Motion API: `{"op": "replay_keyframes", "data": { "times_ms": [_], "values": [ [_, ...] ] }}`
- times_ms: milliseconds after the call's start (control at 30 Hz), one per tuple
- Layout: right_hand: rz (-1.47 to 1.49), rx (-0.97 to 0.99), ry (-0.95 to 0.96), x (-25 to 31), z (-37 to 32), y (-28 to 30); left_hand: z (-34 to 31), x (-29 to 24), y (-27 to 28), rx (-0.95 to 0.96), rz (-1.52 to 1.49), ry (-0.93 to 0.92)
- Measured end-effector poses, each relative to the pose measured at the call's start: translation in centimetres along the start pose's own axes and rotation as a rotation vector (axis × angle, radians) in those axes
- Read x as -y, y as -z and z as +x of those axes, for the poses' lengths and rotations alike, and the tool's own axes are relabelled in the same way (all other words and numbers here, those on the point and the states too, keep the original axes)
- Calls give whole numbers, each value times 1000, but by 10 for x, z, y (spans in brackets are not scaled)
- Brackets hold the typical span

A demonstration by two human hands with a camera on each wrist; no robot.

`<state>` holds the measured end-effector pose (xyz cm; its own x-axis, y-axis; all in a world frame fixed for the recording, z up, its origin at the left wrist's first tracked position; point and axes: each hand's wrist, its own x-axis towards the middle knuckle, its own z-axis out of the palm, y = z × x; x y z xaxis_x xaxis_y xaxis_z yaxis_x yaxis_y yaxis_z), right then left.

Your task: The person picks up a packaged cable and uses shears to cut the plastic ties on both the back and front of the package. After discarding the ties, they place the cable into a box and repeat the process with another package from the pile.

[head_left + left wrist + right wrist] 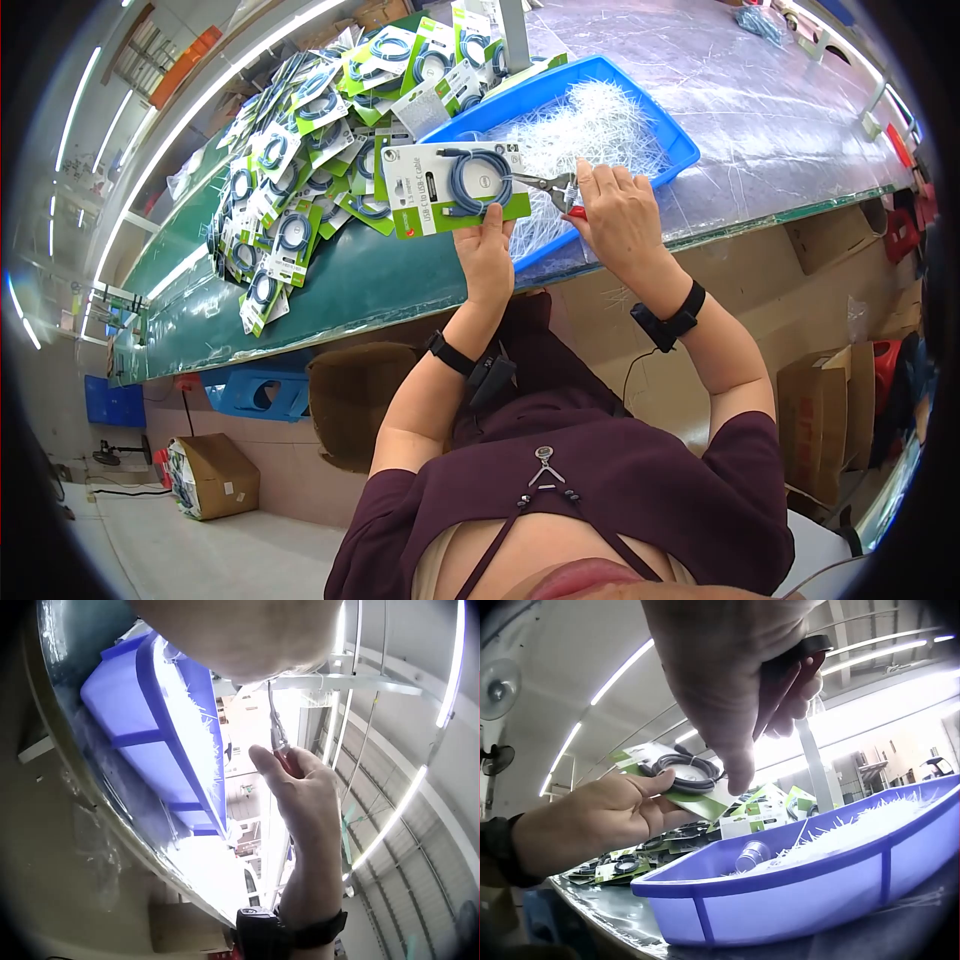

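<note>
My left hand [486,262] grips the lower edge of a white and green packaging card [425,185] printed "USB-C to USB-C cable". A coiled blue-grey cable [459,182] is fastened on its front. In the right wrist view the left thumb lies over the card's front near the coil. Red-handled cutting pliers [553,184] are gripped in my right hand [624,216]. Their narrow tips reach the right side of the coil in the head view. The left wrist view shows the pliers [276,724] pointing up from the right hand, the card hidden there.
Beneath both hands stands a blue tray [683,150] holding a heap of thin white plastic strips [600,125]. Many carded cables [295,235] are piled to its left on the green-edged table [330,300]. A metal post [513,35] rises behind the tray. Cardboard boxes [365,400] stand below.
</note>
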<state>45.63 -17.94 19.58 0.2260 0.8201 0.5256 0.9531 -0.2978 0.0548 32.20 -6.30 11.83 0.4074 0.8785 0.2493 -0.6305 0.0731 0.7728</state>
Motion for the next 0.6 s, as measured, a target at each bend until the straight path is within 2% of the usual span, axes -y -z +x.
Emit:
{"op": "replay_keyframes", "data": {
  "times_ms": [67,133,233,267,367,400,500,600],
  "values": [
    [-56,-48,62,-2,3,1,3,3,6,33,91,-24],
    [-81,-71,89,-5,5,0,4,-6,-1,24,25,7],
    [432,288,-110,-17,12,-3,9,-19,-10,1,-111,64],
    [432,289,-106,-17,14,-5,13,-22,-10,8,-131,70],
    [949,198,-337,-13,18,-22,18,-26,-10,26,-170,79],
    [951,198,-340,-8,21,-30,17,-25,-10,51,-150,78],
    [1151,-250,-293,15,33,-47,9,-21,-10,104,-108,85],
    [1083,-223,-315,27,41,-40,4,-17,-8,101,-79,107]
  ]
}}
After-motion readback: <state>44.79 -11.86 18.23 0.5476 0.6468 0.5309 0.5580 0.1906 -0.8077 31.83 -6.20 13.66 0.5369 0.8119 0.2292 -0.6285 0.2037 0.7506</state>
